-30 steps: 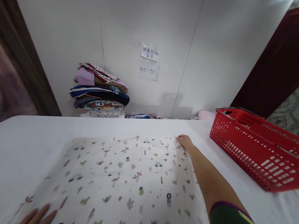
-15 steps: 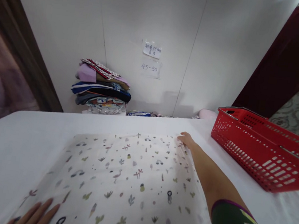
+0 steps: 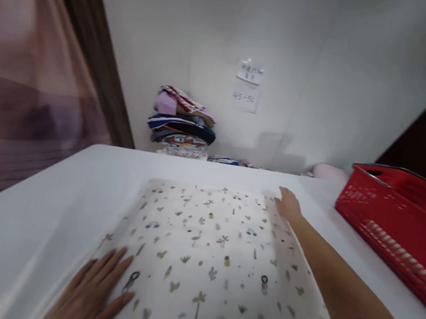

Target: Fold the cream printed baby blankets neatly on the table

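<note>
A thin white cloth (image 3: 193,251) printed with small palms, flamingos, rainbows and plants lies spread on the white table. My left hand (image 3: 91,290) rests flat on its near left part, fingers spread. Out at the far right corner of the cloth, my right hand (image 3: 288,205) touches the edge with thumb and fingers apart. A shaded strip runs along the cloth's right side, beside my right forearm. The cloth's near edge is out of frame.
A red plastic basket (image 3: 396,225) with metal handles stands on the table's (image 3: 54,201) right. Behind the table rises a stack of folded textiles (image 3: 182,124). Paper notes (image 3: 245,98) hang on the wall, and a pinkish curtain (image 3: 30,83) hangs at left.
The view has turned left, so the scene sits further right. More of my left hand shows on the cloth. My right hand remains by the far right corner, its fingers more spread.
</note>
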Available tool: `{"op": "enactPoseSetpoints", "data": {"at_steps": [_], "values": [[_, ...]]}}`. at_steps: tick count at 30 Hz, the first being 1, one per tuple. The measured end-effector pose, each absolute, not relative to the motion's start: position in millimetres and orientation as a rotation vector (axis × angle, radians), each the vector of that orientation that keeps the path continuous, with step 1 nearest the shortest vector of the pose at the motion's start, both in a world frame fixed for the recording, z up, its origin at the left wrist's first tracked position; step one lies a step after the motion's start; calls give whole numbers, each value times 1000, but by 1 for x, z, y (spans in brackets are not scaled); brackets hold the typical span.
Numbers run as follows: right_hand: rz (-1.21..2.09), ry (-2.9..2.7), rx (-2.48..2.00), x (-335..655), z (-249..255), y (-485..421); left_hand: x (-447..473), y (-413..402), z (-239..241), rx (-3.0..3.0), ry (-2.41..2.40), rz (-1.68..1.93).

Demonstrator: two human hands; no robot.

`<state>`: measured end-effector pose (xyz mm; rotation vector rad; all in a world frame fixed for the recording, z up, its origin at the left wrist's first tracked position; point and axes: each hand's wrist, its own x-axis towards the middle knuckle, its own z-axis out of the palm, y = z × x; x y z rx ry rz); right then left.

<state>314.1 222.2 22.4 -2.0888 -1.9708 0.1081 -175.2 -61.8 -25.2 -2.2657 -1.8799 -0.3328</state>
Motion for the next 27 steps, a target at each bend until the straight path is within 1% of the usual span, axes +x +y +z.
{"op": "enactPoseSetpoints", "data": {"at_steps": [2,5,6,9,11,15,18,21,23,25,27], "values": [[-85,-2214,-1898,307,9,214,-171,-61,-6,-2309,-1966,-297],[4,-2430,-1980,301,-15,207,-169,-45,27,-2415,-2168,-349],[14,-2446,-2012,299,-21,206,-167,-36,37,-2365,-2216,-370],[-140,-2381,-1972,294,-32,207,-157,3,53,-2279,-2295,-410],[-212,-2344,-1926,291,-36,206,-148,37,50,-2311,-2242,-366],[-133,-2432,-1876,290,-50,207,-141,111,27,-2317,-2129,-249],[-45,-2424,-1943,293,-51,208,-155,147,8,-2135,-2464,-90],[48,-2386,-2037,285,-38,207,-171,160,-5,-2073,-2552,-70],[4,-2375,-2048,269,-27,205,-176,161,-10,-2093,-2517,-83],[-71,-2383,-1988,246,-19,202,-177,161,-12,-2103,-2501,-79],[-70,-2437,-1874,221,-15,202,-176,160,-12,-2086,-2501,-67]]}}
